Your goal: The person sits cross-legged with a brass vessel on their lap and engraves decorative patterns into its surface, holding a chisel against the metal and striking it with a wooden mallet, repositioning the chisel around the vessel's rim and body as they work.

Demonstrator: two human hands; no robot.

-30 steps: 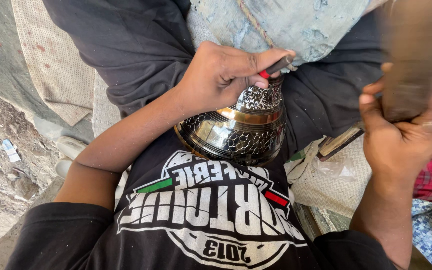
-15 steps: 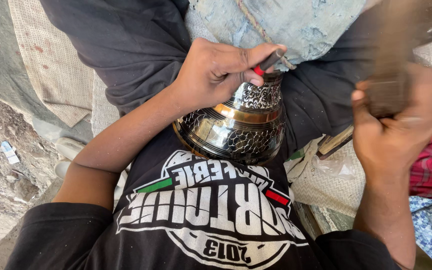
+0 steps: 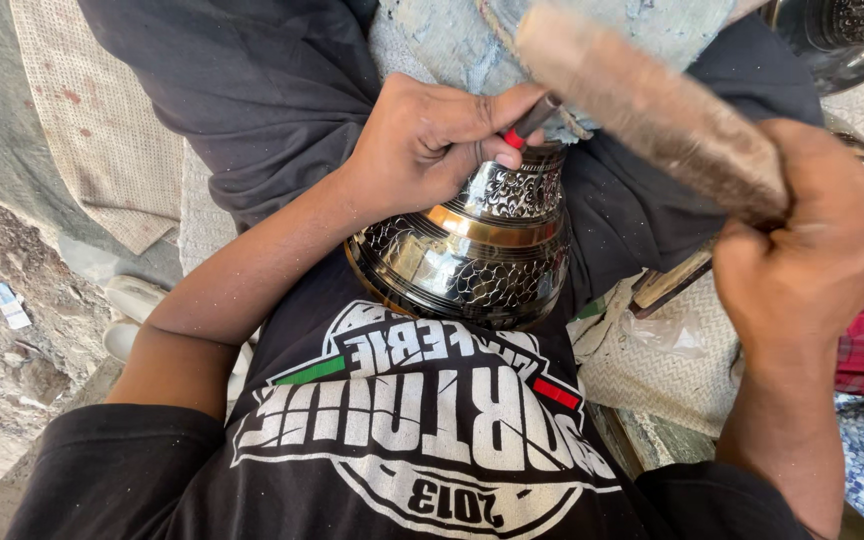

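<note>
Head view: left hand (image 3: 422,140) steadies chisel (image 3: 530,120) on engraved metal vase (image 3: 472,250).

Bright daylight falls evenly over my lap; glare streaks the metal vase (image 3: 472,250), and the mallet (image 3: 652,110) blurs near the lens.

A single camera sat on the person's head and looked steeply down along the chest into the lap, so the black printed shirt (image 3: 422,420) filled the lower edge, its print upside down. It stood very near, with the left hand (image 3: 432,140) and right hand (image 3: 812,250) large in frame. Bare dirt ground (image 3: 2,330) showed at the left edge, woven matting (image 3: 652,360) at the right.
</note>
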